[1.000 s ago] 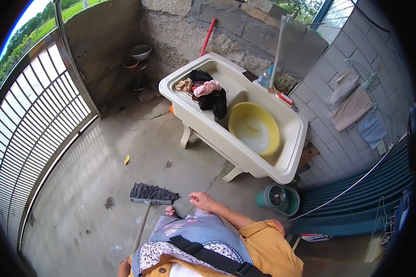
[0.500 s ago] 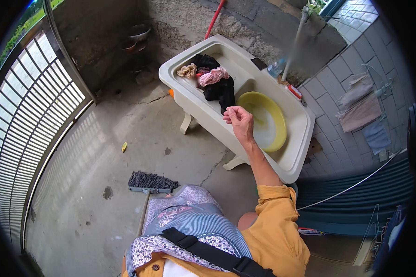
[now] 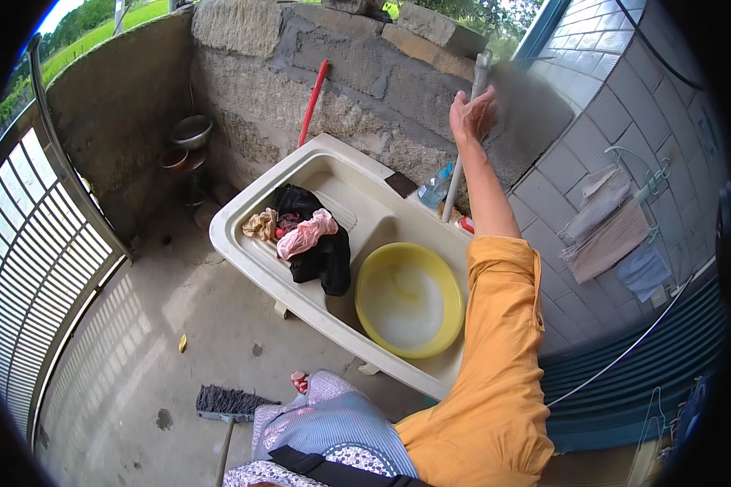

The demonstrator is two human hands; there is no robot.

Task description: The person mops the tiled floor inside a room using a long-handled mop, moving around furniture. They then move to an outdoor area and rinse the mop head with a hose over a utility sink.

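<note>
My right hand (image 3: 473, 118) is raised at the upright pipe (image 3: 481, 71) behind the sink, just below the pipe's top. Its thumb and fingers are spread apart, and nothing shows between them. I cannot tell whether it touches the pipe. Below, a round yellow basin (image 3: 456, 325) with cloudy, sudsy water stands in the cream laundry sink (image 3: 256, 272). On the sink's left side lies a heap of laundry: a black garment (image 3: 333, 258), a pink cloth (image 3: 307, 234) and a beige cloth (image 3: 260, 225). My left hand is out of view.
A clear plastic bottle (image 3: 436, 187) stands on the sink's back edge beside the pipe. A red pole (image 3: 313, 101) leans on the block wall. A grey mop (image 3: 229, 402) rests on the floor near my feet. Cloths (image 3: 605, 243) hang on the tiled wall at right; a barred gate (image 3: 57, 260) is at left.
My right hand has moved from over the sink's front edge, up and away to the pipe, and its fingers have spread. The view has tilted up, and the sink appears lower and further left.
</note>
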